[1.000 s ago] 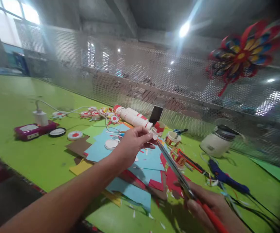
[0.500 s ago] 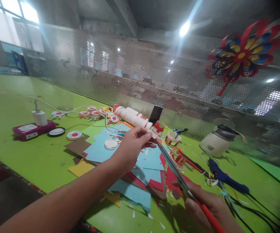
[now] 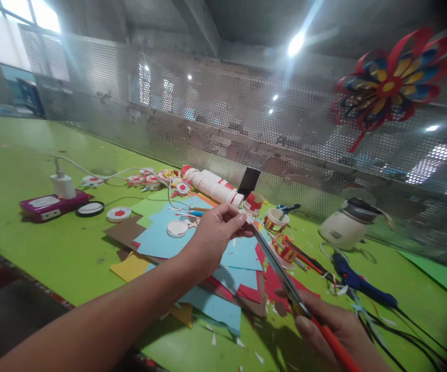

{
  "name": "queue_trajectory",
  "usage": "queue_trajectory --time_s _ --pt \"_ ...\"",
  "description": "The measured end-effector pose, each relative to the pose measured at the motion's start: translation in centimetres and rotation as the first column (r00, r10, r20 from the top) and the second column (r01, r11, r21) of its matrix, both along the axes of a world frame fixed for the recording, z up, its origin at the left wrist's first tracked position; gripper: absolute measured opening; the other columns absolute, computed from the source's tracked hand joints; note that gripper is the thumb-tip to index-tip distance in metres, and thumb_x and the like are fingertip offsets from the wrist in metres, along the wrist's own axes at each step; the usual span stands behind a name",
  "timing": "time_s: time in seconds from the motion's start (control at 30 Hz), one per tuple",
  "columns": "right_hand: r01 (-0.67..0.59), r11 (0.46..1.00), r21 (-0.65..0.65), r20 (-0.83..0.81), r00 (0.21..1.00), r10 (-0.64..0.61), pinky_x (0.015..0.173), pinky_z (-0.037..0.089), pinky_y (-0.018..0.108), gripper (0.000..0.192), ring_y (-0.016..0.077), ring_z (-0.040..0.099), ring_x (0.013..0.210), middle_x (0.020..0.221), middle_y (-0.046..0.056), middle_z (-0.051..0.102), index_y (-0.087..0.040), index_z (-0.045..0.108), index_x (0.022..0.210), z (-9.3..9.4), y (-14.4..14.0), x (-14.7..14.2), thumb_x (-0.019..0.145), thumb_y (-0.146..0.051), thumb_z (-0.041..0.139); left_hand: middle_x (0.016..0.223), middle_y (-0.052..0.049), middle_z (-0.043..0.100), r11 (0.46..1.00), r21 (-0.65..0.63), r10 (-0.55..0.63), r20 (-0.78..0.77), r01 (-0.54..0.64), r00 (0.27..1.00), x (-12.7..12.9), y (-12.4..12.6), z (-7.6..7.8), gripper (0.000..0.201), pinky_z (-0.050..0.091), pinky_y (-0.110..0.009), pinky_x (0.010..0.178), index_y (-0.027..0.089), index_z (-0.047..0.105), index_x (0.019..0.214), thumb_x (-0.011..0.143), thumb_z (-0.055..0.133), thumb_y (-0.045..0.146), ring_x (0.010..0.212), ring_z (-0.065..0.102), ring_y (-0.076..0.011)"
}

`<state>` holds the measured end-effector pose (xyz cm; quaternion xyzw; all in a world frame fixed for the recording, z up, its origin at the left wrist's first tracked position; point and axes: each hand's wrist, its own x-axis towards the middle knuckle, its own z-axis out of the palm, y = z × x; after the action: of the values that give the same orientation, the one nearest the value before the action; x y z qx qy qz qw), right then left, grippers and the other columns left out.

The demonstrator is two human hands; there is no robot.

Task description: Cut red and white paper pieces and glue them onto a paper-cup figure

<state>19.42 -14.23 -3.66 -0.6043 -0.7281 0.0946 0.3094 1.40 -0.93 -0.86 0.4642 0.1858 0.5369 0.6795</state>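
Observation:
My left hand is raised above the paper pile, its fingertips pinching a small pale paper piece. My right hand at the lower right grips red-handled scissors, whose long blades point up and left and meet the paper piece at my left fingertips. Under both hands lie overlapping sheets of blue, red, brown and yellow paper on the green table.
A white roll stack, small paper cups, a white jar, a blue glue gun with black cords, a magenta power strip with charger and round paper discs lie around. A perforated metal screen with a paper flower stands behind.
Both hands stay almost in place; my left hand and the scissor tips have shifted slightly right. The view has drifted a little.

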Motion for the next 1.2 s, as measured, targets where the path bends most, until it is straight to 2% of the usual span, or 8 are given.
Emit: queue_trajectory --time_s 0.1,0.23,0.37,0.47,0.7,0.83,1.0,1.2 --pt "-0.014 1.0 -0.001 0.008 1.0 0.014 0.046 0.043 0.021 0.036 0.0139 0.056 0.051 0.064 0.001 0.064 -0.021 0.07 0.097 -0.23 0.03 0.25 0.084 -0.045 0.047 0.068 -0.004 0.061 1.0 -0.002 0.001 -0.002 -0.001 1.0 -0.03 0.01 -0.03 0.011 0.05 -0.028 0.07 0.011 0.052 0.068 0.077 0.058 0.013 0.064 0.06 -0.0116" --pt "-0.008 1.0 0.01 0.01 1.0 0.008 0.047 0.045 0.021 0.034 0.016 0.061 0.057 0.071 0.002 0.068 -0.022 0.07 0.095 -0.33 0.05 0.34 0.083 -0.044 0.047 0.068 -0.004 0.061 1.0 -0.007 -0.001 -0.014 0.001 1.0 -0.07 0.05 0.02 0.011 0.05 -0.028 0.069 0.011 0.051 0.069 0.077 0.058 0.014 0.063 0.059 -0.0112" --pt "-0.013 1.0 -0.008 -0.025 1.0 0.013 0.048 0.046 0.02 0.033 0.0163 0.061 0.058 0.063 0.001 0.065 -0.022 0.071 0.091 -0.17 0.04 0.2 0.083 -0.044 0.048 0.068 -0.004 0.06 1.0 -0.002 -0.001 -0.015 0.001 1.0 -0.04 0.11 0.0 0.011 0.05 -0.028 0.069 0.012 0.052 0.069 0.076 0.059 0.015 0.063 0.059 -0.011" --pt "0.003 1.0 -0.02 -0.043 0.999 -0.003 0.046 0.045 0.021 0.034 0.0146 0.058 0.052 0.059 0.0 0.063 -0.021 0.07 0.095 -0.02 -0.02 0.05 0.081 -0.045 0.051 0.068 -0.003 0.06 1.0 -0.002 -0.001 -0.016 0.001 1.0 -0.06 0.09 -0.05 0.012 0.049 -0.029 0.069 0.012 0.052 0.069 0.075 0.061 0.016 0.063 0.059 -0.011" --pt "0.041 0.999 -0.022 -0.078 0.996 -0.042 0.049 0.047 0.023 0.037 0.0168 0.061 0.057 0.072 0.002 0.07 -0.02 0.07 0.101 -0.3 -0.26 -0.09 0.081 -0.045 0.051 0.069 -0.004 0.061 1.0 -0.003 -0.01 -0.01 0.01 1.0 -0.09 0.03 -0.02 0.011 0.049 -0.031 0.071 0.012 0.053 0.07 0.074 0.062 0.017 0.064 0.059 -0.0118" --pt "0.048 0.998 -0.039 -0.082 0.995 -0.051 0.049 0.046 0.023 0.04 0.0175 0.062 0.058 0.067 0.002 0.068 -0.019 0.07 0.101 -0.21 -0.33 -0.21 0.082 -0.047 0.05 0.069 -0.004 0.06 1.0 -0.008 -0.005 -0.009 0.005 1.0 -0.07 0.03 0.04 0.011 0.049 -0.031 0.071 0.012 0.053 0.069 0.074 0.062 0.016 0.064 0.059 -0.0118" --pt "0.034 0.998 -0.052 -0.082 0.996 -0.038 0.048 0.046 0.023 0.044 0.0183 0.061 0.058 0.059 0.003 0.062 -0.016 0.071 0.099 -0.11 -0.19 -0.23 0.082 -0.049 0.048 0.069 -0.003 0.06 1.0 -0.018 -0.009 -0.01 0.009 1.0 -0.09 -0.08 0.14 0.011 0.048 -0.031 0.071 0.013 0.052 0.069 0.074 0.062 0.016 0.064 0.059 -0.0114" --pt "-0.021 0.999 -0.041 -0.082 0.997 0.017 0.051 0.047 0.023 0.04 0.018 0.061 0.059 0.06 0.001 0.062 -0.02 0.068 0.104 -0.23 0.02 0.1 0.084 -0.047 0.045 0.068 -0.003 0.061 1.0 -0.023 -0.009 -0.015 0.009 1.0 -0.24 0.19 0.13 0.011 0.049 -0.029 0.069 0.012 0.052 0.069 0.074 0.062 0.016 0.063 0.059 -0.0114"
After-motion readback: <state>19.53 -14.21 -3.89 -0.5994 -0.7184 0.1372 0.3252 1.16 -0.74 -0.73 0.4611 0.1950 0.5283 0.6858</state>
